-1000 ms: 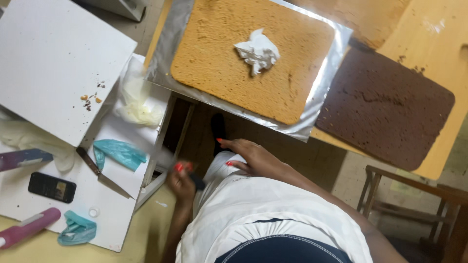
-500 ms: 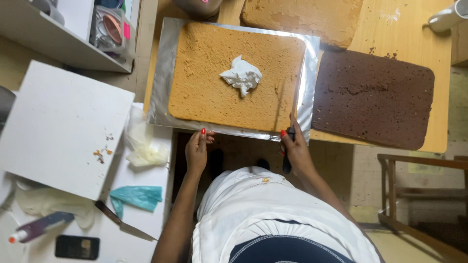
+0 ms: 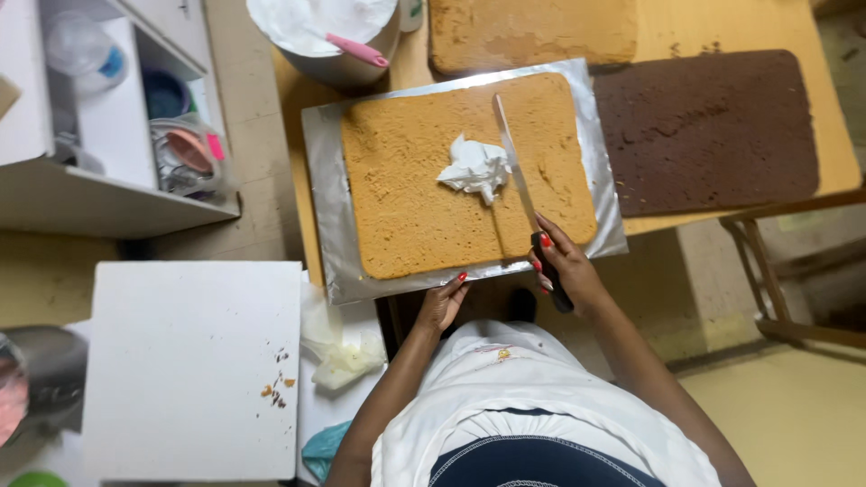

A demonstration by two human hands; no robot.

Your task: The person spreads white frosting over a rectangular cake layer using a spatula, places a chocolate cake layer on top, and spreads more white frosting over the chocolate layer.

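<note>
Right hand (image 3: pixel 566 271), fingers curled tight around the black handle of a long, narrow steel-bladed palette knife (image 3: pixel 523 194); the blade lies flat across the golden-brown rectangular sponge cake (image 3: pixel 406 180), its tip near the cake's far edge. Blade edge sits just beside, apparently touching, the white dollop of cream (image 3: pixel 475 168) resting near the cake's centre. The cake sits on a silver foil-covered rectangular board (image 3: pixel 323 207) on the yellow wooden table (image 3: pixel 834 135). Left hand (image 3: pixel 444 302) rests at the near edge of the board, fingers bent and pressed together, fingertips on the foil rim; it grips nothing. Right of the board, apart from it: a dark brown rectangular chocolate sponge (image 3: pixel 708 131) lying directly on the table. Beyond the board: a second golden sponge slab (image 3: pixel 532 34) and a metal bowl of white cream (image 3: pixel 325 36) with a pink-handled spatula (image 3: pixel 358 50) in it. Lower left: a blank white square board (image 3: pixel 180 370) with a few crumbs on it.
</note>
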